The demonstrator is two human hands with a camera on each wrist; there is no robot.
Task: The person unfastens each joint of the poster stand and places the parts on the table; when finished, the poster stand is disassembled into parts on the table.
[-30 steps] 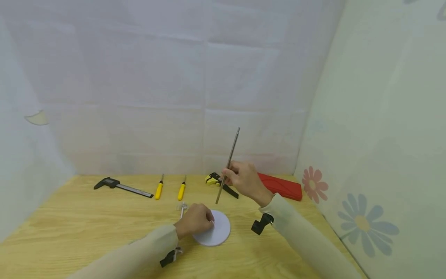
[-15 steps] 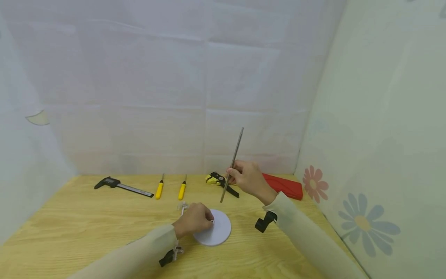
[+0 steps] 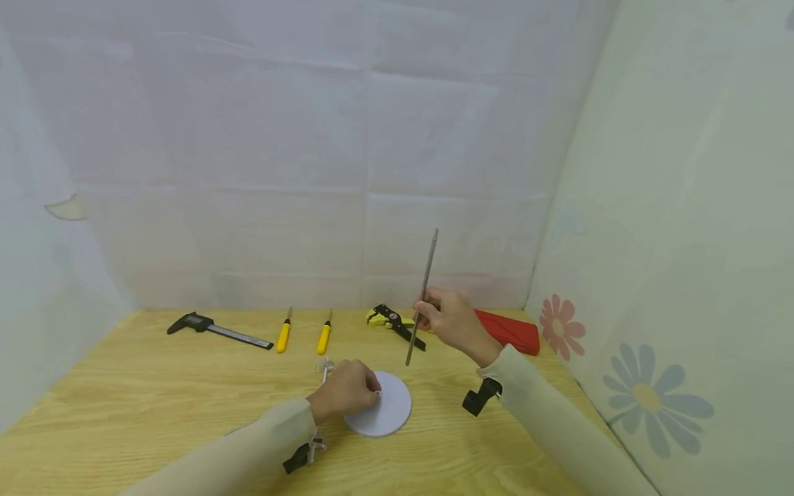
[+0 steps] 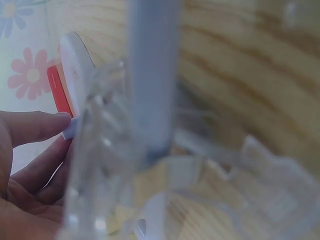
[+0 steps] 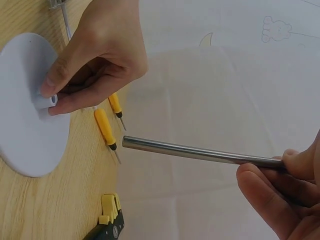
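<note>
A white round disc (image 3: 387, 413) lies flat on the wooden table (image 3: 155, 393). My left hand (image 3: 371, 390) rests on the disc's left part and pinches a small white socket (image 5: 48, 101) that stands on it, as the right wrist view shows. My right hand (image 3: 426, 313) is raised behind and to the right of the disc. It grips a thin metal rod (image 3: 424, 289) near its lower third, nearly upright and tilted a little right at the top. The rod's lower end hangs above the table, apart from the disc. In the left wrist view, blurred clear plastic hides most things.
Along the back of the table lie a black caliper (image 3: 214, 329), two yellow-handled screwdrivers (image 3: 283, 336) (image 3: 324, 336), a black-and-yellow plier-like tool (image 3: 393, 321) and a red case (image 3: 505, 331). A small clear part (image 3: 325, 368) lies by my left hand. White sheeting stands behind, a flowered wall on the right.
My right hand has carried the rod to the right, and the rod now stands more upright. My left hand has stayed on the disc.
</note>
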